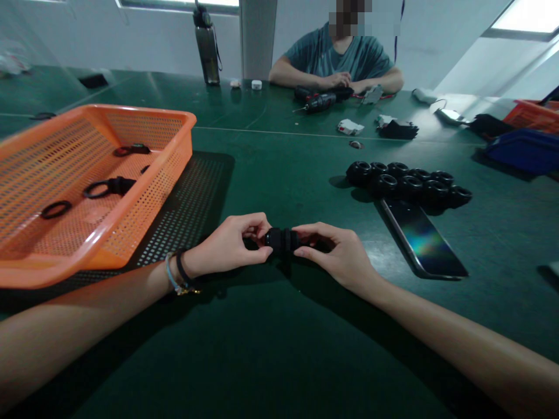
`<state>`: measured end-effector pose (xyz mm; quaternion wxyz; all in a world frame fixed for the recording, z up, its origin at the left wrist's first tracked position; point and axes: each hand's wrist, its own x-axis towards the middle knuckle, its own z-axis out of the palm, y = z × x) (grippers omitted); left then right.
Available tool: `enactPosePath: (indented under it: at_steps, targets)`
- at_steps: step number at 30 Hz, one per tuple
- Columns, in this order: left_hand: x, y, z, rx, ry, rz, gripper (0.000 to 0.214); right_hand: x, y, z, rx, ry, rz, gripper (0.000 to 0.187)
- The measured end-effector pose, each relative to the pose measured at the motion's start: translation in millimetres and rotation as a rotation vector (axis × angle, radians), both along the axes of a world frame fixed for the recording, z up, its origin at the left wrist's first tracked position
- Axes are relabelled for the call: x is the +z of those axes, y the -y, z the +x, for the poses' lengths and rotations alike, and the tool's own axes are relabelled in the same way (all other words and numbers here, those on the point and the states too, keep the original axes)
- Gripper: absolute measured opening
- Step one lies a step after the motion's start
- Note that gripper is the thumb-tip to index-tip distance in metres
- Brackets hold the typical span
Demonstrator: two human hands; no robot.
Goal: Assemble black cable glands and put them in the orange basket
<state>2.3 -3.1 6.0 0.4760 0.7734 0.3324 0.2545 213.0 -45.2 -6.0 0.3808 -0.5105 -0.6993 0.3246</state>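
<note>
Head view: left grip [233, 244] and right grip [338, 250] pinch opposite ends of a black, ridged cylindrical fitting [279, 240], probably light, stiff plastic, best held around its sides.

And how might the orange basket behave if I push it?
The basket is probably light for its size, being full of small holes. Wide and low, it seems unlikely to tip. The black ring inside looks loose and may slide.

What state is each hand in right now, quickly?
Left hand: closed, thumb and fingers holding one end of the black cylindrical fitting.
Right hand: closed, thumb and fingers holding the other end of the same fitting.
</note>
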Motion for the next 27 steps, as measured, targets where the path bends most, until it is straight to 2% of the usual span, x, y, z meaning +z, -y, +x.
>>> enactPosePath:
  at_steps: [10, 19, 27]
  targets:
    - [1.0, 0.3, 1.0, 0.001, 0.002, -0.001, 0.016, -0.6, -1.0, -0.1, -0.009, 0.014, 0.002, 0.022]
    - [0.1, 1.0, 1.8, 0.002, 0.022, -0.028, 0.02, -2.1, -1.1, 1.9, 0.015, 0.013, 0.068, 0.024]
    - [0.9, 0.8, 1.1, 0.01, -0.007, -0.021, 0.02, 0.0, -0.3, -0.3, -0.005, -0.01, -0.011, 0.025]
